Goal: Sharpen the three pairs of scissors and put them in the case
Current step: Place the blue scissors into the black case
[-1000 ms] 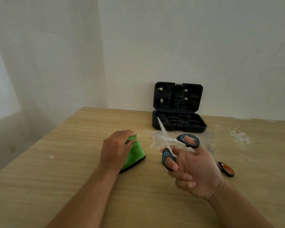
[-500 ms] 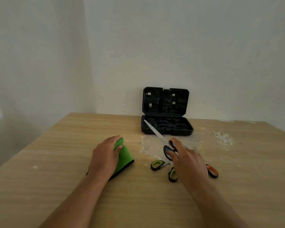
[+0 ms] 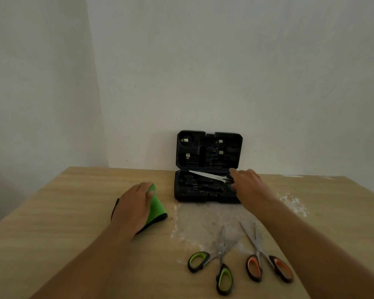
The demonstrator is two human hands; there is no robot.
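Observation:
A black case [image 3: 183, 190] stands open against the wall, lid upright. My right hand [image 3: 247, 183] reaches over its tray and holds the blue-handled scissors [image 3: 207, 175] by the handles, which it hides; the blades lie across the tray pointing left. My left hand [image 3: 134, 207] rests flat on a green, black-edged sharpener block [image 3: 157, 209] left of the case. Near the front, green-handled scissors [image 3: 219, 262] and orange-handled scissors [image 3: 261, 257] lie with their blades parted.
The wooden table [image 3: 52, 223] runs to a wall corner at the back left. White scuffed patches [image 3: 292, 201] mark the surface in front of the case and to its right.
My right hand carried the blue-handled scissors from above the table forward into the case tray. The other two pairs came into view. My left hand stayed on the green block.

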